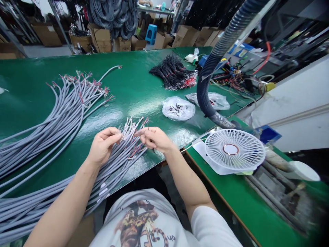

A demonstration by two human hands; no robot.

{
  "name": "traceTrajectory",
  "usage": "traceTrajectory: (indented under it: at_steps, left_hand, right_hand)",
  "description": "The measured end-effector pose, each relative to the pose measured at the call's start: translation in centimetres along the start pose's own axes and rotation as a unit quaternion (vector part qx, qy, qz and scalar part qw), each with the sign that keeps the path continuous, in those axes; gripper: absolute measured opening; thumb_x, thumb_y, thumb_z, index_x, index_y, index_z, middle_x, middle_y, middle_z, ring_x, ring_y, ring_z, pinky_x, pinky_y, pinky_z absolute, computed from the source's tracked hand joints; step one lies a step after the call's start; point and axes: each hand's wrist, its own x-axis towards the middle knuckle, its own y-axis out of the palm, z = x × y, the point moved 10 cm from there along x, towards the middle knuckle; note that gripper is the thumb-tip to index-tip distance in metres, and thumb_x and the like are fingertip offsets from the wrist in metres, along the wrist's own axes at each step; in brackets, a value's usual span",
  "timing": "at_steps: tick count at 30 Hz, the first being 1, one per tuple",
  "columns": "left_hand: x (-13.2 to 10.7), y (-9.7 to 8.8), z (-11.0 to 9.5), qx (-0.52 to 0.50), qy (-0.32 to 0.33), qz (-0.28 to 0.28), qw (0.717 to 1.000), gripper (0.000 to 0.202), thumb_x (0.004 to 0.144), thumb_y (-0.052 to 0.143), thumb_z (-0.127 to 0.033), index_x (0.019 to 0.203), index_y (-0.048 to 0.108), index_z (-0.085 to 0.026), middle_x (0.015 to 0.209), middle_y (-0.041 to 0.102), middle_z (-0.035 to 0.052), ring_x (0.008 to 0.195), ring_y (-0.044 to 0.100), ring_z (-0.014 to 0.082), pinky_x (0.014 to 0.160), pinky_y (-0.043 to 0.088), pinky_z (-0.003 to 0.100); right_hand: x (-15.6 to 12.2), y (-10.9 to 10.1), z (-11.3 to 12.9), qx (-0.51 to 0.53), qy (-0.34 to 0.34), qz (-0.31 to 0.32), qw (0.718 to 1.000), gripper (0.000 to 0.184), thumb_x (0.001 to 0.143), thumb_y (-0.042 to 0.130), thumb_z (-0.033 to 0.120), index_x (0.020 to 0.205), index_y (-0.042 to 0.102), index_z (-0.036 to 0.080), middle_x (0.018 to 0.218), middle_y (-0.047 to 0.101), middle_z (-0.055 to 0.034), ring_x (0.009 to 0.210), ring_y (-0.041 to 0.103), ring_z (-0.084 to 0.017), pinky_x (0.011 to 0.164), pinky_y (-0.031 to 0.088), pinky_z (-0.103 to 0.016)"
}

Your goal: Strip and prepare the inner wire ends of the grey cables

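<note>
A bundle of grey cables (pixel 113 164) lies along the near edge of the green table, its stripped ends with white and coloured wires fanning out between my hands. My left hand (pixel 104 144) is closed in a pinch at the left side of these ends; what sits between its fingertips is too small to make out. On the other side, my right hand (pixel 156 139) is closed, thumb and forefinger together close to the wire ends. A thin dark stick-like tool (pixel 153 150) passes through its curled fingers. Loose red and blue wires (pixel 136 150) show just below that hand.
Another grey cable bundle (pixel 64 106) lies at the left. Beyond my hands are a plastic bag of small dark pieces (pixel 178 109) and a pile of black wires (pixel 172 72). A ribbed hose (pixel 204 89) arches down on the right, near a white fan (pixel 235 151).
</note>
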Motion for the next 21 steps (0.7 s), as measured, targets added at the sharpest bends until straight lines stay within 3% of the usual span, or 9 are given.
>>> traceTrajectory:
  at_steps: [3, 7, 13, 17, 21]
  left_hand:
    - [-0.1, -0.1, -0.6, -0.003, 0.024, 0.0, 1.0, 0.009, 0.064, 0.07, -0.02, 0.057, 0.066, -0.016, 0.059, 0.057, -0.0001, 0.056, 0.05, 0.0094, 0.057, 0.038, 0.022]
    - [0.0, -0.3, -0.6, 0.0, 0.018, -0.009, 1.0, 0.007, 0.062, 0.07, -0.02, 0.058, 0.068, -0.015, 0.062, 0.06, 0.0005, 0.05, 0.05, 0.0084, 0.052, 0.038, 0.023]
    - [-0.2, 0.1, -0.3, -0.013, -0.007, 0.0, 1.0, 0.008, 0.059, 0.073, -0.021, 0.06, 0.068, -0.015, 0.059, 0.06, -0.0003, 0.046, 0.049, 0.0081, 0.047, 0.037, 0.022]
    - [-0.3, 0.6, -0.3, -0.035, -0.013, 0.037, 0.999, 0.01, 0.062, 0.072, -0.022, 0.059, 0.065, -0.015, 0.054, 0.056, -0.0002, 0.048, 0.047, 0.0083, 0.049, 0.037, 0.021]
    - [-0.3, 1.2, -1.0, -0.061, 0.016, 0.084, 0.995, 0.013, 0.065, 0.071, -0.025, 0.06, 0.064, -0.015, 0.056, 0.053, 0.0004, 0.055, 0.049, 0.0102, 0.053, 0.039, 0.022]
  right_hand:
    - [0.6, 2.4, -1.5, 0.042, 0.031, 0.073, 0.996, 0.048, 0.073, 0.068, 0.057, 0.08, 0.061, 0.01, 0.06, 0.059, 0.0036, 0.029, 0.026, 0.002, 0.033, 0.016, -0.018]
    - [1.8, 5.0, -1.9, 0.103, 0.026, 0.139, 0.985, 0.054, 0.072, 0.066, 0.064, 0.085, 0.059, 0.011, 0.061, 0.061, 0.004, 0.028, 0.027, 0.001, 0.032, 0.018, -0.016]
    - [2.6, 6.8, -1.2, 0.144, 0.001, 0.211, 0.967, 0.047, 0.07, 0.075, 0.05, 0.089, 0.054, 0.013, 0.06, 0.06, 0.0066, 0.029, 0.026, 0.003, 0.034, 0.021, -0.014]
    - [2.6, 7.1, -1.0, 0.167, -0.02, 0.217, 0.962, 0.043, 0.068, 0.078, 0.043, 0.084, 0.051, 0.014, 0.059, 0.057, 0.0076, 0.029, 0.026, 0.003, 0.034, 0.022, -0.013]
    - [2.8, 6.7, -1.2, 0.205, -0.046, 0.164, 0.964, 0.039, 0.069, 0.077, 0.041, 0.08, 0.048, 0.017, 0.06, 0.058, 0.0081, 0.028, 0.024, 0.003, 0.032, 0.02, -0.013]
